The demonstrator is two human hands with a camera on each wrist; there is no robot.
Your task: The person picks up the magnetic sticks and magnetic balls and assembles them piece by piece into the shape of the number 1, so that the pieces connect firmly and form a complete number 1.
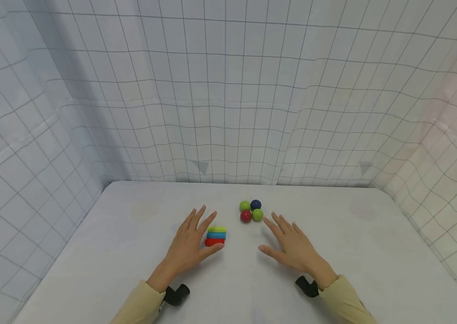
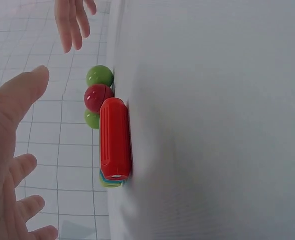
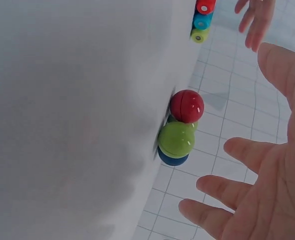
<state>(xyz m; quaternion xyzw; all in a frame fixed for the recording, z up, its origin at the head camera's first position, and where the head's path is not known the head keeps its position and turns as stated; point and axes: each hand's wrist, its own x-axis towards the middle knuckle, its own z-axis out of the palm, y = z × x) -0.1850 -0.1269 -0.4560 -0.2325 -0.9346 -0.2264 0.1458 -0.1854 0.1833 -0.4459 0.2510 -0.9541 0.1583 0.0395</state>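
Note:
My left hand point(image 1: 188, 245) is spread over the table, with straight fingers, beside three short cylinders lying in a row. The nearest is a red ribbed cylinder point(image 1: 214, 242), then a blue cylinder point(image 1: 216, 235) and a yellow-green cylinder point(image 1: 217, 229). The left thumb overlaps the red one's near edge in the head view, while the left wrist view shows a gap between them. To the right, my right hand point(image 1: 295, 247) is also spread and holds nothing. Ahead of its fingertips sit a red ball point(image 1: 246, 216), two green balls point(image 3: 176, 140) and a dark blue ball point(image 1: 256, 204), clustered together.
The white table point(image 1: 151, 202) has a grid-patterned white curtain point(image 1: 228, 112) behind it and at both sides. A black curved piece sits at each wrist, at the left wrist point(image 1: 177, 294) and at the right wrist point(image 1: 307, 286).

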